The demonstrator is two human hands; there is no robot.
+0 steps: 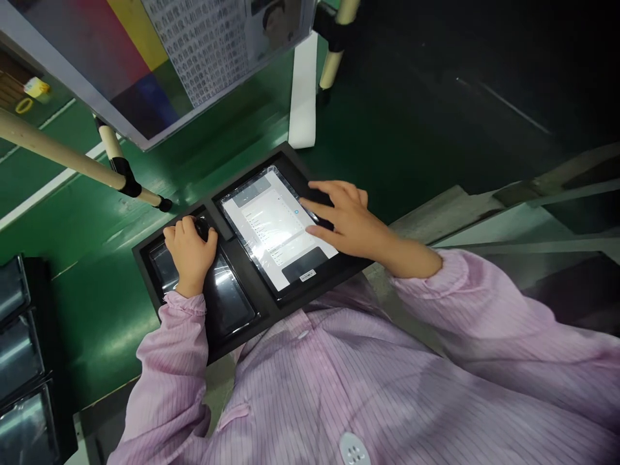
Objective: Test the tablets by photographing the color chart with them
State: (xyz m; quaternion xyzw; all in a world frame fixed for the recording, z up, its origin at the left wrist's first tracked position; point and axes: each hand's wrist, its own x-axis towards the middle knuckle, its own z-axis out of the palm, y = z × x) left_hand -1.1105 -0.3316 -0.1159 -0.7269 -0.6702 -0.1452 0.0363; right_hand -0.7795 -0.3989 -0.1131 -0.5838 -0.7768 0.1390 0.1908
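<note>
A black foam tray (270, 274) with two recesses lies in front of my body. In its right recess sits a tablet (271, 226) with a lit white screen and a small label near its lower edge. My right hand (339, 216) is over that screen's right side, fingers spread and holding nothing. The left recess holds a second tablet (227, 290) with a dark screen. Across the upper part of it is my left hand (190, 252), its fingers bent around a small dark item that I cannot make out.
Several dark-screened tablets (19, 355) sit in black trays at the left edge. A printed sheet in a holder (194, 51) hangs above the green work surface (101, 303). Cream pipes (62, 148) with black joints run at upper left; a white strip (303, 97) lies behind the tray.
</note>
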